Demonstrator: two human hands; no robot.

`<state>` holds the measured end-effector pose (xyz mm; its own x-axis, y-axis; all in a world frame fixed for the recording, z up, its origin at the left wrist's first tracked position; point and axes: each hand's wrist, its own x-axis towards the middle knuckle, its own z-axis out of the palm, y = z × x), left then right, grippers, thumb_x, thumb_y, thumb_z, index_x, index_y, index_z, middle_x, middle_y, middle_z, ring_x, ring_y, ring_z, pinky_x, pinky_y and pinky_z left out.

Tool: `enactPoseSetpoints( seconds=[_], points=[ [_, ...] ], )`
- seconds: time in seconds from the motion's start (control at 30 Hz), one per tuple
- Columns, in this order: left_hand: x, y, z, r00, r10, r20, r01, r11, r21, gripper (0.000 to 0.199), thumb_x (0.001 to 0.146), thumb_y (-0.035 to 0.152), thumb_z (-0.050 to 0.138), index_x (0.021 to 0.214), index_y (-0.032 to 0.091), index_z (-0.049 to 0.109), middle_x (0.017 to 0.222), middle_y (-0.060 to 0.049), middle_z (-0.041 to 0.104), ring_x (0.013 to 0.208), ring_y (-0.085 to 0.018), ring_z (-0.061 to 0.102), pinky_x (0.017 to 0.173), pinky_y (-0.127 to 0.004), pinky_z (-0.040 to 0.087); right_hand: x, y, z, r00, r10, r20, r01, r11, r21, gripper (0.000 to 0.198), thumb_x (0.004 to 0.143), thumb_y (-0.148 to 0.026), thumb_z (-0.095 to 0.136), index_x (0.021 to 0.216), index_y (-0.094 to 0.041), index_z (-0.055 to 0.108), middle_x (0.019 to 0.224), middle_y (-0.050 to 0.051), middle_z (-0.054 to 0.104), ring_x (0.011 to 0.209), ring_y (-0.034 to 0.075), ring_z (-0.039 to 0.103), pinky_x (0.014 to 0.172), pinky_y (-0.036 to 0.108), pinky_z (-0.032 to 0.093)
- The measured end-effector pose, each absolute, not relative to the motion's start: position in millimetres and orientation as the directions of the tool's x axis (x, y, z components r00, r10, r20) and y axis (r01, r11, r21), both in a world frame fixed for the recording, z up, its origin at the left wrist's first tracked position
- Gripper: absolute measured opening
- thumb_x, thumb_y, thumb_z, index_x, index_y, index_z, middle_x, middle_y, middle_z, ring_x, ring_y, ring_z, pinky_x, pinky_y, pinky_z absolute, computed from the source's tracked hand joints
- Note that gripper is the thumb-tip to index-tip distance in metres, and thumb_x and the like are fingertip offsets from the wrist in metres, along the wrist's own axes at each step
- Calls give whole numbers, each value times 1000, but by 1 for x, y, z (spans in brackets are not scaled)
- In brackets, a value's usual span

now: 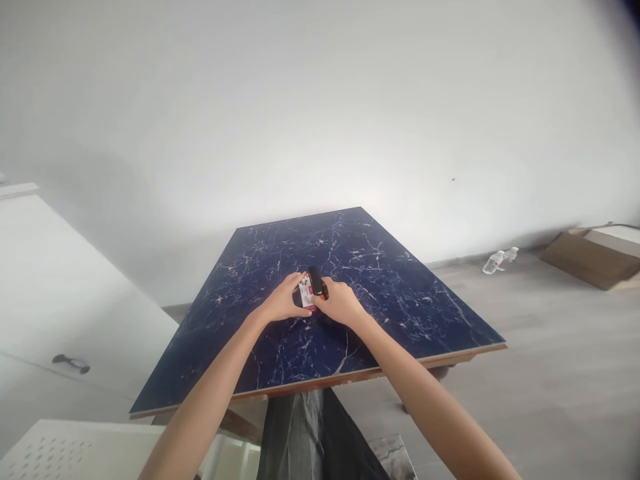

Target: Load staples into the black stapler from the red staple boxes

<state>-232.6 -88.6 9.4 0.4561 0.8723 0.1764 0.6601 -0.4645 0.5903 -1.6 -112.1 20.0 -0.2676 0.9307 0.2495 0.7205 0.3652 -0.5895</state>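
- A red-and-white box (305, 294) is held at its left by the left hand (286, 299), inward from the surface's (310, 363) near edge.
- A black object (315, 280) is gripped by the right hand (341, 302), against the box.

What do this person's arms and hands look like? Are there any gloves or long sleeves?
No gloves: the left hand and right hand are both bare. The forearms look slim, with no sleeves showing. No watch or bracelet shows on either wrist. Any rings are too small to make out.
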Motion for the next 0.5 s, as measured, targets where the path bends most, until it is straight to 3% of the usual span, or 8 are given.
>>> enactPoseSetpoints(
  seconds=[0.1, 0.23, 0.33, 0.5],
  points=[
    [-181, -51, 6, 508, 840, 191, 594, -502, 629, 111, 61, 52, 88, 156, 30, 35, 153, -12, 37, 141, -35, 40, 117, -48, 36, 33, -92, 22, -166, 959, 229, 793, 267, -548, 32, 85, -30, 61, 115, -18, 62, 97, 10, 74, 84, 27, 70, 71, 30, 46],
    [-95, 3, 10, 580, 790, 199, 547, -559, 623, 112, 57, 42, 90, 154, 22, 38, 140, -15, 45, 136, -36, 42, 115, -51, 34, 96, -58, 20, 8, 967, 254, 843, 130, -523, 45, 88, -29, 57, 131, -16, 56, 102, 13, 74, 90, 29, 70, 76, 32, 47],
    [-40, 32, 14, 604, 767, 217, 538, -593, 600, 119, 52, 34, 92, 155, 19, 35, 137, -16, 46, 137, -38, 38, 116, -50, 32, 135, -42, 11, 116, 941, 318, 827, 86, -555, 47, 93, -35, 53, 137, -18, 52, 107, 13, 74, 97, 30, 69, 81, 34, 48],
    [18, 57, 12, 673, 709, 208, 496, -642, 584, 114, 53, 36, 89, 153, 19, 37, 136, -15, 47, 133, -37, 44, 112, -47, 38, 174, -30, -1, 262, 884, 387, 795, 30, -606, 45, 92, -31, 50, 136, -18, 52, 114, 13, 72, 102, 30, 68, 87, 37, 49]
  ],
)
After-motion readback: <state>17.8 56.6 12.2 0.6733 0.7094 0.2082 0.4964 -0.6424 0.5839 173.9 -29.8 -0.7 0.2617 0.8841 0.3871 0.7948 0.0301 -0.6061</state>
